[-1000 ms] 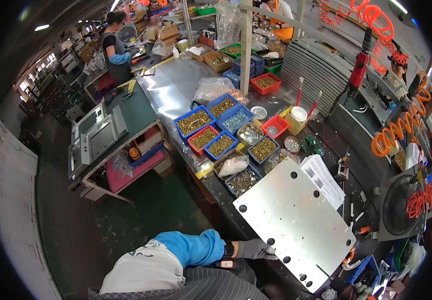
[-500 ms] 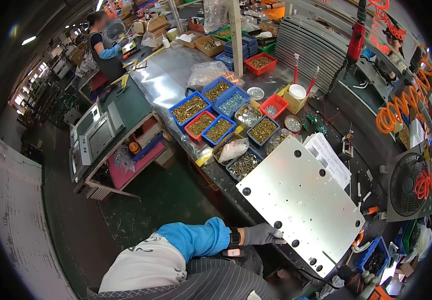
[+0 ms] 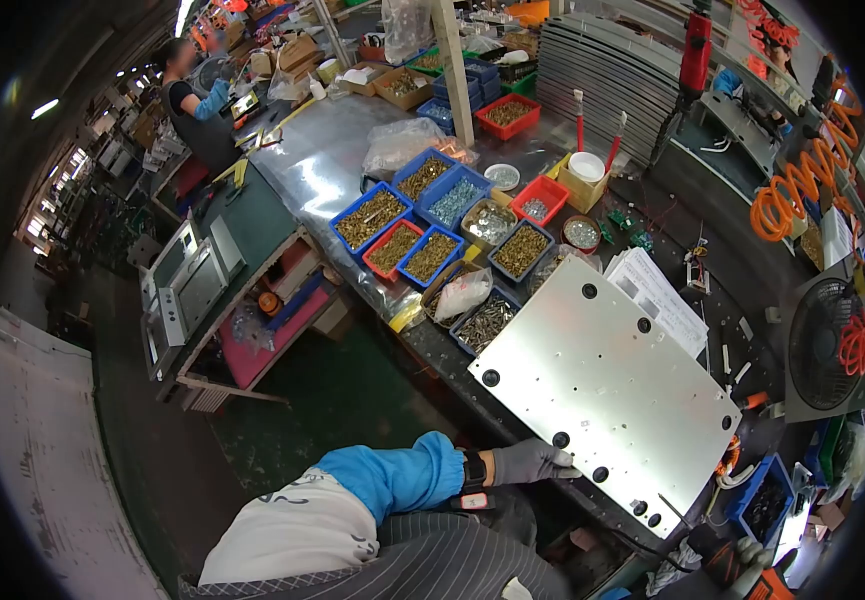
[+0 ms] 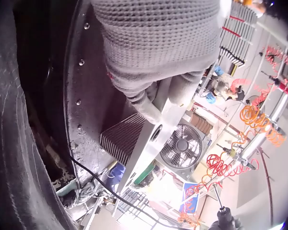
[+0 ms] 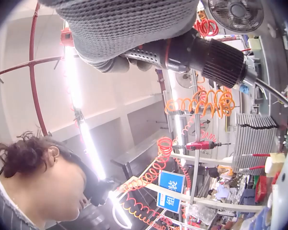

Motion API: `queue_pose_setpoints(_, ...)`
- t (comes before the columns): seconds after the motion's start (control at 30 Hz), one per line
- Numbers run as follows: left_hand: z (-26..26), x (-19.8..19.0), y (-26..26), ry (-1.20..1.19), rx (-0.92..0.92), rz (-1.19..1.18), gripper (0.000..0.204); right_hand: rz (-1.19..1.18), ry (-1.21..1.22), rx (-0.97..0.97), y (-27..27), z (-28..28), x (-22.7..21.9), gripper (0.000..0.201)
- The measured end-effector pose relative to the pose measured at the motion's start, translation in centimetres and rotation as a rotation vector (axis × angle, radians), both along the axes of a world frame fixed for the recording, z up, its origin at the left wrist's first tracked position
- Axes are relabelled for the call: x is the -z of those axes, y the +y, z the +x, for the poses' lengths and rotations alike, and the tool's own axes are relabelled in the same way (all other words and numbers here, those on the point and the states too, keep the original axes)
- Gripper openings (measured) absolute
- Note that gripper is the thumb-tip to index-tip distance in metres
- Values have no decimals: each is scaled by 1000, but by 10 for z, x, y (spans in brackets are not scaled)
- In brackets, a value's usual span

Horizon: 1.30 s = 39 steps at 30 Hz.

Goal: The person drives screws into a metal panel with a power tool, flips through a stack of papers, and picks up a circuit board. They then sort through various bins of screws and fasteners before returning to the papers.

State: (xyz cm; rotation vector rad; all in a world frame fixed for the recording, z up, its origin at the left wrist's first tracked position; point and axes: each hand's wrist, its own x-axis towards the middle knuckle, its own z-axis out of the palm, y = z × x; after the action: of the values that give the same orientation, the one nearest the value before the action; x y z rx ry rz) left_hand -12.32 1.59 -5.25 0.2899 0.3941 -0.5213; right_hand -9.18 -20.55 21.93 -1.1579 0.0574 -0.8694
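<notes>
A pale metal plate (image 3: pixel 602 390) with several black round feet lies at an angle on the bench. My gloved left hand (image 3: pixel 535 462) holds its near edge; in the left wrist view the fingers of that hand (image 4: pixel 156 52) pinch the plate's edge (image 4: pixel 145 151). At the lower right, my gloved right hand (image 3: pixel 752 565) grips a power driver (image 3: pixel 717 560). Its bit points over the plate's near right corner, close to two feet; contact cannot be told. The right wrist view shows the hand (image 5: pixel 129 33) curled round the driver's dark body (image 5: pixel 223 62).
Blue and red bins (image 3: pixel 367 220) of screws and small parts stand beyond the plate's left side. Printed sheets (image 3: pixel 657 300) lie behind it, a fan (image 3: pixel 824 345) stands at right, and stacked panels (image 3: pixel 602 85) stand behind. Another person (image 3: pixel 197 115) stands at far left.
My right hand and the driver have come into view at the lower right, the bit near the plate's corner. My left hand keeps its hold on the edge; the head view has shifted.
</notes>
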Motion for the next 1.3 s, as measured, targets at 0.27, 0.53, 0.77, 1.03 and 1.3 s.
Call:
queue_pose_setpoints(0.27,2,-26,32,-473,452,518,41,50,52,194,5,-6,9,27)
queue_pose_setpoints(0.53,20,-87,68,-668,542,1157,26,10,56,-248,-6,-6,12,33)
queue_pose_setpoints(0.77,72,-72,52,-1156,150,1796,23,-72,33,-191,4,-8,17,29)
queue_pose_setpoints(1.03,56,-62,28,-1173,255,1744,18,-60,30,-389,11,-10,43,22)
queue_pose_setpoints(1.3,36,-56,20,-1175,119,1821,18,-219,92,-356,34,-2,73,34)
